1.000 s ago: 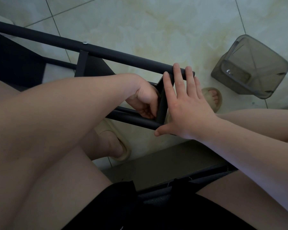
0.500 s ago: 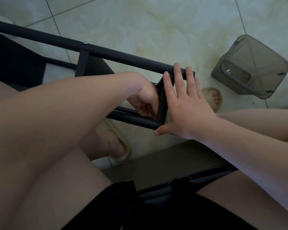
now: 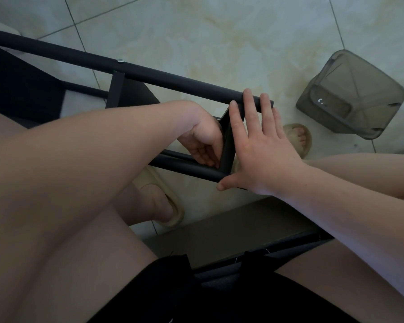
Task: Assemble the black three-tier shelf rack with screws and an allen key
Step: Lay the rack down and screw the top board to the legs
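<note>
1. Over the tiled floor [image 3: 219, 31], in front of the seated person's knees, the black rack [image 3: 173, 80] lies on its side. Its upper tube carries one seated screw [image 3: 120, 61], and a short crosspiece [image 3: 228, 141] joins that tube to the lower tube [image 3: 189, 169] at the near end.
2. The right hand [image 3: 259, 155] lies flat against the crosspiece, its fingers [image 3: 248, 108] straight and slightly spread. The tips reach over the upper tube and the thumb touches the lower tube's end.
3. The left hand [image 3: 203, 141] reaches inside the frame beside the crosspiece, its fingers [image 3: 202, 157] curled toward the lower joint. Whether they pinch a screw or the allen key I cannot tell.
4. The likely step is fastening this end joint while the right hand braces it.
5. The flat right hand only presses, so a hard twist could swing the frame and pull the holes out of line, cross-threading the screw. A screw worked blind could also drop and roll, well apart from the grey container [image 3: 350, 94] near the slipper [image 3: 299, 138].
</note>
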### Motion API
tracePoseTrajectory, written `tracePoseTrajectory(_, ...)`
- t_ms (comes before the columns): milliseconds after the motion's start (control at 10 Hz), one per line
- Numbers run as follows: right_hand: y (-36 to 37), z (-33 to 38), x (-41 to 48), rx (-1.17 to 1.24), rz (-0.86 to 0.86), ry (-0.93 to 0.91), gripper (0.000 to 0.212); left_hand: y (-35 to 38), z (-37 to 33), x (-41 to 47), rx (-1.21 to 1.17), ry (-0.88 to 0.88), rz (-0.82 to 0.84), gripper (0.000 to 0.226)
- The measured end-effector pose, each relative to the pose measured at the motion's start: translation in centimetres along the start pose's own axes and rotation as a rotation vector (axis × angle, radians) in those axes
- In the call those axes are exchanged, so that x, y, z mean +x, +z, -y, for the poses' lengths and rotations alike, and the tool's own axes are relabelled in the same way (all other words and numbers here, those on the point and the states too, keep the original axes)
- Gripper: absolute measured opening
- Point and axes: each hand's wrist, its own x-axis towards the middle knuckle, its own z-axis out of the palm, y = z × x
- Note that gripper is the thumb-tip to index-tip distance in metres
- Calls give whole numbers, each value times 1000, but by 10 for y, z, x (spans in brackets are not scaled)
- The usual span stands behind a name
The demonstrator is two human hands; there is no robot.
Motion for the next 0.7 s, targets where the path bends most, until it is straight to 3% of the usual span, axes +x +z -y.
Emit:
tracePoseTrajectory(300, -1, 1, 0, 0, -4, 11, 154, -2, -2, 2, 117, -2, 2, 9)
tracePoseTrajectory(600, -2, 2, 0, 2, 0, 13, 154, -8, 1, 1, 82, -24, 43, 35)
tracePoseTrajectory(700, -1, 2, 0, 0, -1, 13, 154, -11, 2, 0, 72, -36, 48, 33)
